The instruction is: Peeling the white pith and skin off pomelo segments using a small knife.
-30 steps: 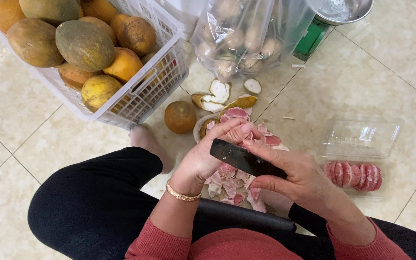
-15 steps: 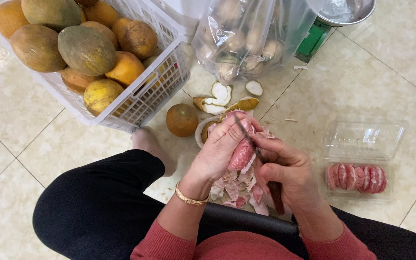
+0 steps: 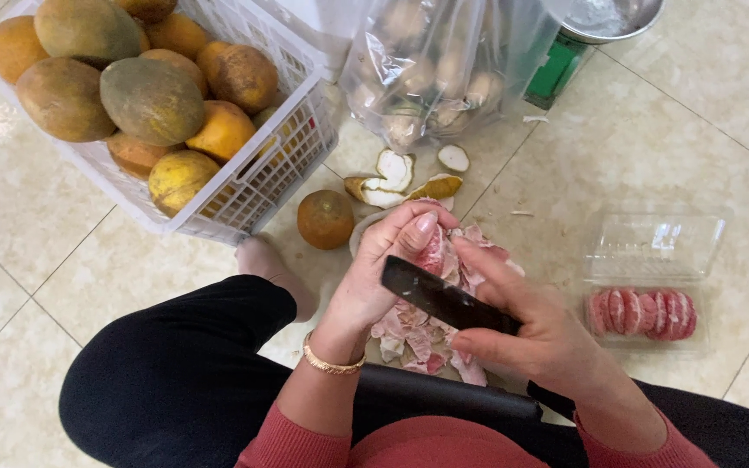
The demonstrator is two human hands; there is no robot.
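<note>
Holding a pink fruit segment (image 3: 433, 251) over a pile of pink peelings (image 3: 422, 342) on the tiled floor (image 3: 62, 260): left hand (image 3: 383, 269), fingers curled around it. Right hand (image 3: 530, 334): closed on a dark knife (image 3: 444, 299), blade against the segment. Nearby: white basket (image 3: 262, 186) of whole fruit, clear tray (image 3: 652, 334) of peeled segments.

Far left, a white lattice basket (image 3: 283, 169) holds orange, yellow and brown-green mottled fruit (image 3: 151, 100). The knife (image 3: 444, 299) is black, the fruit segment (image 3: 433, 251) pink. Near right, pink segments (image 3: 643, 312) fill a clear tray (image 3: 652, 247). Floor tiles (image 3: 635, 130) are cream, faintly marbled.
</note>
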